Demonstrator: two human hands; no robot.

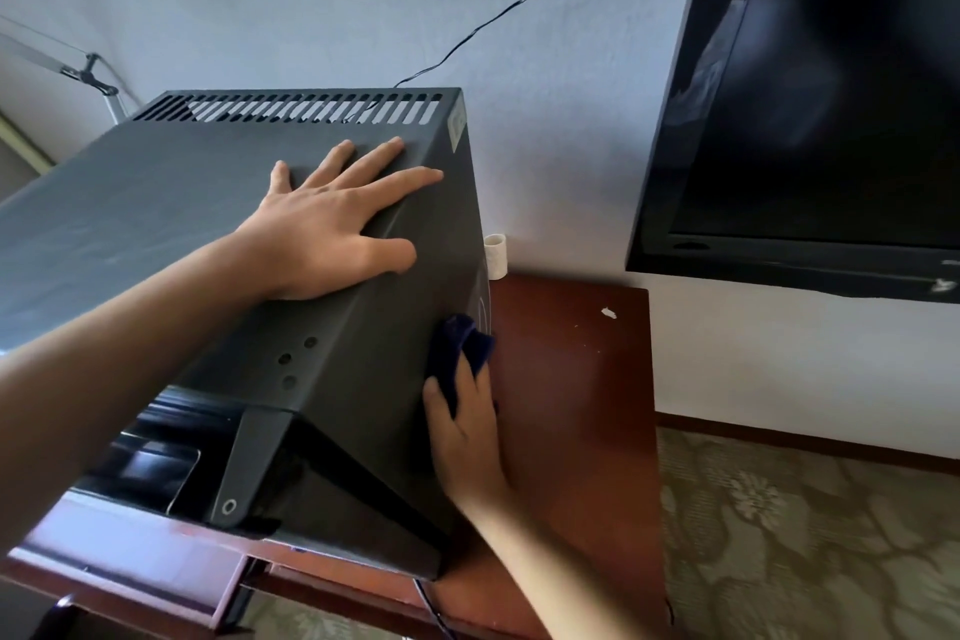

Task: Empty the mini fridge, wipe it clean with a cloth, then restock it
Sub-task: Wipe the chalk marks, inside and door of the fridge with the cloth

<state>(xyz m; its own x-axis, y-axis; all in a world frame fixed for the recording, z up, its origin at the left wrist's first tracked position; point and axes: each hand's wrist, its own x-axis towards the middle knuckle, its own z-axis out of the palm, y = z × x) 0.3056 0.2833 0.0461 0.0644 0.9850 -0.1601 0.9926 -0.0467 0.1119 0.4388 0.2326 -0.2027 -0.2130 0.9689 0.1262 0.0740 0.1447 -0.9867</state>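
The black mini fridge (171, 203) stands on a reddish wooden table, seen from above, with a vent grille along its back edge. My left hand (332, 229) lies flat on the fridge's top near its right edge, fingers spread. My right hand (465, 426) holds a dark blue cloth (462, 343) and presses it against the fridge's right side wall. The fridge's front and door are mostly hidden below my left arm.
The wooden table (571, 379) extends to the right of the fridge, with a small white scrap (609, 312) on it. A white cup (495, 255) stands by the wall. A black television (810, 94) hangs at right. A black cable (493, 21) runs up the wall. Patterned carpet (810, 535) lies below.
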